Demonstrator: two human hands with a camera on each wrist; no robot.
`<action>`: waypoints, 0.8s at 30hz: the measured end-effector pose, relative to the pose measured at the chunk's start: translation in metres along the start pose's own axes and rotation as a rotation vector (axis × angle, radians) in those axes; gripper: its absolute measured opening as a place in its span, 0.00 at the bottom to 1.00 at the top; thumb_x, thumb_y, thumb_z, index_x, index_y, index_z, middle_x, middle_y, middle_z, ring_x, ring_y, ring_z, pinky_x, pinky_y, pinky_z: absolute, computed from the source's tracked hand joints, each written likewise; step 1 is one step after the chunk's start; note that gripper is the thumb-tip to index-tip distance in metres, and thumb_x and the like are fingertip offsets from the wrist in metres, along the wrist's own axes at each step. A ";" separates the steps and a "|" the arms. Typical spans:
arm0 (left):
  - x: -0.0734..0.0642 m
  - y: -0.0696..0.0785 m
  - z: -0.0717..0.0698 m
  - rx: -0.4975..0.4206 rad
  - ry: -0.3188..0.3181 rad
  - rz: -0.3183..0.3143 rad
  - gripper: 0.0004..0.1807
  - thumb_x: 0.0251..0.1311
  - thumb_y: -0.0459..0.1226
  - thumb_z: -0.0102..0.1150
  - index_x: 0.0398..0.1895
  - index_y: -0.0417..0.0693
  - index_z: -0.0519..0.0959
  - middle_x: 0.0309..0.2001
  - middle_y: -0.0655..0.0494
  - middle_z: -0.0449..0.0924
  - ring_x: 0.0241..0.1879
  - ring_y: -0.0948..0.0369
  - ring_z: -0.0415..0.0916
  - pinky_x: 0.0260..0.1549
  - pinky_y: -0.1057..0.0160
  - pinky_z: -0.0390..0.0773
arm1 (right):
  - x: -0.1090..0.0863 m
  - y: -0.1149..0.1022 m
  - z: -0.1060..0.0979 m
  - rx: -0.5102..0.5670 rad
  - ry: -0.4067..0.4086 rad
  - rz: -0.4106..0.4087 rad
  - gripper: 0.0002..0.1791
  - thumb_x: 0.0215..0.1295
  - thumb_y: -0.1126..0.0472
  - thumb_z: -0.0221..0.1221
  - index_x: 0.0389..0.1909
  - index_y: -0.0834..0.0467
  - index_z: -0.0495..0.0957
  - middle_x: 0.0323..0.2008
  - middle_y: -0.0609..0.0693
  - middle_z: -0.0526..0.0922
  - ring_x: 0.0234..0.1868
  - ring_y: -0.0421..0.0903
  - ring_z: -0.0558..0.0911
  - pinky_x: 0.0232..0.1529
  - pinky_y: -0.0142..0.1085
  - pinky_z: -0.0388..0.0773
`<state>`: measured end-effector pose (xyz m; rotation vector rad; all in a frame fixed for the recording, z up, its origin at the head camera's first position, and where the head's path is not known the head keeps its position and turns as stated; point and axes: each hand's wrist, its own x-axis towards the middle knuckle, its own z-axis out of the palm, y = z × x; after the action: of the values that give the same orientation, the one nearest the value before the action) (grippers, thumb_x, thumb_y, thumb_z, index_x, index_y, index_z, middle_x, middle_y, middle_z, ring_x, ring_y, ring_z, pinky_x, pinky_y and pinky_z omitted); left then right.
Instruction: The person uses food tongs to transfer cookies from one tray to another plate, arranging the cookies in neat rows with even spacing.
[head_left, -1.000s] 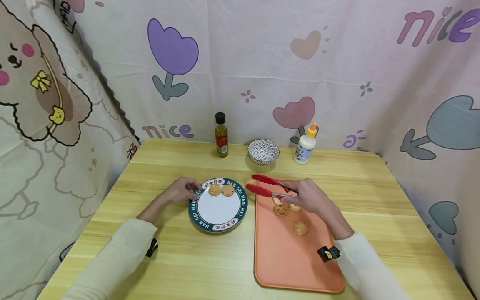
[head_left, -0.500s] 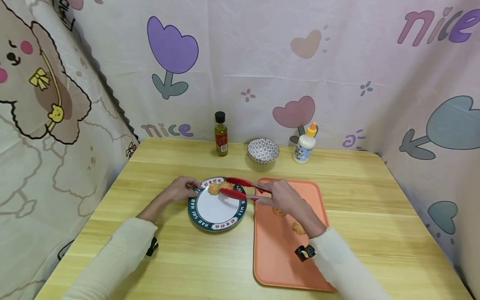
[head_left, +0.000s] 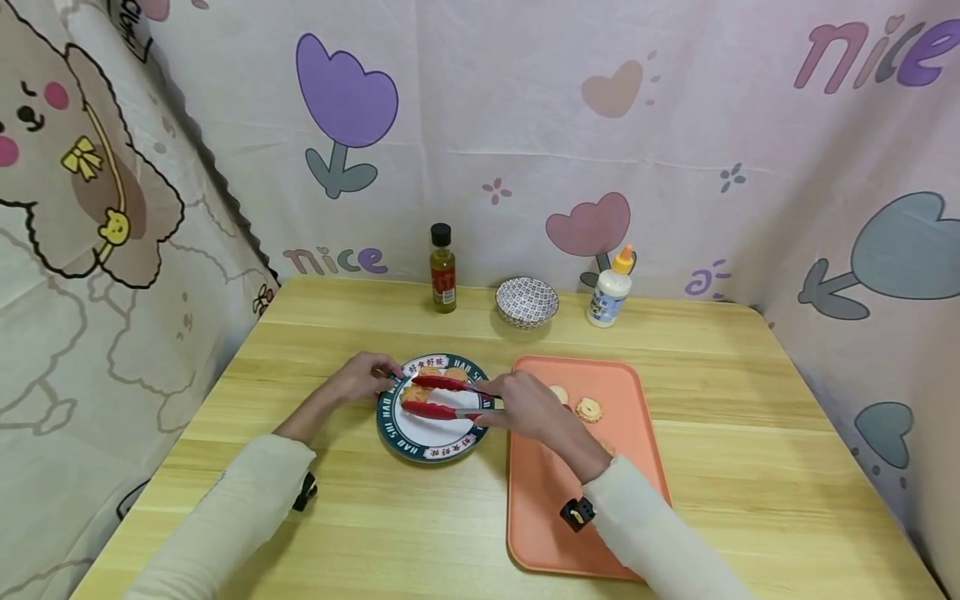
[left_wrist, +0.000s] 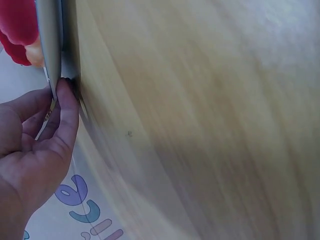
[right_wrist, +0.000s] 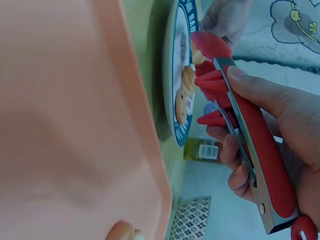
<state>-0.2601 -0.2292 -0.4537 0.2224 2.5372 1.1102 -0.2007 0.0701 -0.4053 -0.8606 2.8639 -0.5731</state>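
My left hand (head_left: 365, 377) pinches the left rim of a round plate (head_left: 433, 431) with a dark green lettered border; in the left wrist view the thumb and fingers (left_wrist: 67, 112) close on its edge. My right hand (head_left: 527, 406) grips red-tipped tongs (head_left: 442, 411) over the plate. Between the tong tips is a cookie (head_left: 414, 394), low over the plate's left part; whether it touches the plate I cannot tell. Two more cookies lie at the plate's back, partly hidden by the tongs; the right wrist view shows a swirled cookie (right_wrist: 188, 80) and a round cookie (right_wrist: 181, 106).
An orange tray (head_left: 570, 533) to the right bears several cookies, one a ring-shaped cookie (head_left: 588, 409); my right forearm covers part of it. Along the back stand an oil bottle (head_left: 443, 275), a patterned bowl (head_left: 527, 302) and a white bottle with orange cap (head_left: 610, 290).
My right hand has carried the tongs and a cookie leftward from above the tray to over the plate's left part. The left hand has stayed at the rim.
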 end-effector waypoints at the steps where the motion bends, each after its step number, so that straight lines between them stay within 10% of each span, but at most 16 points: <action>1: 0.000 0.000 0.000 0.000 0.000 -0.001 0.11 0.60 0.27 0.53 0.45 0.39 0.79 0.45 0.41 0.77 0.39 0.55 0.74 0.30 0.64 0.79 | 0.001 -0.001 0.001 -0.004 -0.004 0.002 0.30 0.52 0.46 0.68 0.57 0.50 0.77 0.27 0.52 0.84 0.18 0.37 0.62 0.16 0.27 0.55; 8: -0.001 -0.001 0.000 -0.009 0.004 0.004 0.11 0.59 0.27 0.54 0.44 0.40 0.79 0.45 0.41 0.76 0.40 0.55 0.74 0.30 0.63 0.79 | 0.005 -0.008 0.007 -0.037 -0.007 -0.009 0.30 0.51 0.48 0.69 0.57 0.49 0.77 0.17 0.46 0.72 0.16 0.37 0.61 0.16 0.27 0.55; 24: -0.001 0.000 0.000 0.003 0.003 0.003 0.12 0.59 0.27 0.54 0.45 0.40 0.79 0.44 0.42 0.77 0.38 0.55 0.73 0.29 0.64 0.77 | -0.011 0.003 -0.007 -0.018 0.021 0.009 0.32 0.50 0.47 0.69 0.58 0.51 0.77 0.48 0.50 0.84 0.37 0.42 0.79 0.31 0.32 0.76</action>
<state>-0.2591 -0.2294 -0.4532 0.2259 2.5425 1.1090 -0.1945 0.0799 -0.4004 -0.8483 2.8951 -0.5598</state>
